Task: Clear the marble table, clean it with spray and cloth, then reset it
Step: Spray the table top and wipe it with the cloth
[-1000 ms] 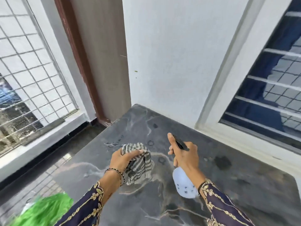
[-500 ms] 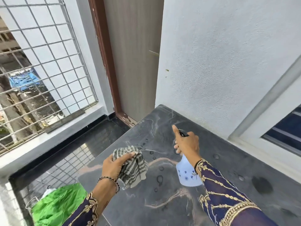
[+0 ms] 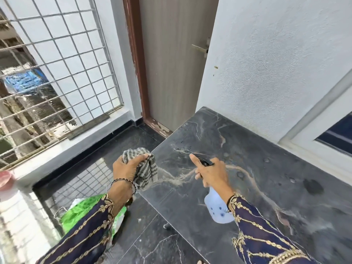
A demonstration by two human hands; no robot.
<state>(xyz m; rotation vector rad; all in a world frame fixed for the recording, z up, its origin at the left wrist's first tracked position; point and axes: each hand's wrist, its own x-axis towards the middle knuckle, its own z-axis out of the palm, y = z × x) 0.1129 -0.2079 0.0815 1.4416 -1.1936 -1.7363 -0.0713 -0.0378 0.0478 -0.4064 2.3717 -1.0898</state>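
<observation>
We look down at a dark marble table [image 3: 266, 168] set in the corner against a white wall [image 3: 276, 63], its surface streaked with pale veins and dotted with small droplets and one darker smudge toward the right side.

Our left hand [image 3: 126, 168] is closed around a bunched striped cloth [image 3: 145, 168], grey and white, which hangs from the fist just at the table's left edge, above the dark floor [image 3: 133, 141]. A beaded bracelet [image 3: 123, 182] circles that wrist, and the sleeve [image 3: 83, 225] is navy with gold embroidery.

Our right hand [image 3: 211, 173] grips the neck of a spray bottle [image 3: 217, 206], a pale translucent bottle with blue dots, held over the table with its black head [image 3: 204, 162] pointing toward the far corner. The index finger sticks out straight ahead, past the nozzle; the other fingers wrap the neck and trigger area.

Below the left arm, on the floor beside the table, lies a green plastic bag [image 3: 83, 212]. A grey door [image 3: 171, 63] with a metal handle [image 3: 202, 48] stands behind the table's far corner, and a metal window grille [image 3: 57, 73] fills the upper left.
</observation>
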